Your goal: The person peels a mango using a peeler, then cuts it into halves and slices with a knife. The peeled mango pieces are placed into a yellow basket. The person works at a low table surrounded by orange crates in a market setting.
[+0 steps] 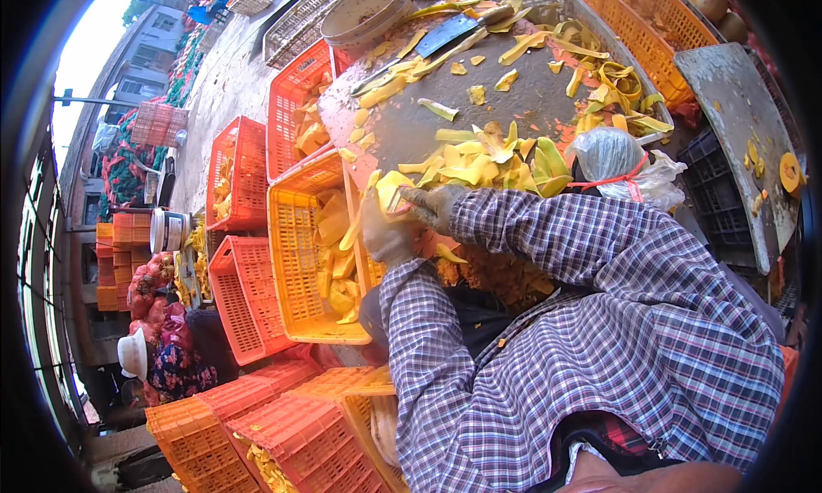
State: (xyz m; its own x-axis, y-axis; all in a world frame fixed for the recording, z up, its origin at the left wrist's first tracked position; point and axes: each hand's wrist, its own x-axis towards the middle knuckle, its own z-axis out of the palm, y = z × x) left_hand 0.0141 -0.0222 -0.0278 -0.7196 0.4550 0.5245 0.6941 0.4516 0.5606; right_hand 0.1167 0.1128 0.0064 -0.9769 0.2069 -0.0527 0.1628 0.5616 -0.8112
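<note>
My left hand point(385, 231), in a dirty glove, holds a piece of yellow-orange squash or pumpkin point(392, 192) near the table's edge. My right hand point(433, 207), gloved too, is shut on a small hand tool with a pinkish edge, perhaps a peeler, against that piece. Most of the tool is hidden by the fingers. A heap of yellow and green peels point(478, 162) lies just beyond both hands on the worktable point(411, 123). Farther back on it rests a cleaver point(446, 35) with a broad blade, among more peel strips.
A yellow crate point(286, 262) of cut pieces stands beside my left hand, with red crates point(237, 172) beyond. A white bucket point(366, 17) is at the table's back. A plastic-wrapped bundle point(610, 159) sits right. A person in a white hat point(133, 355) is at far left.
</note>
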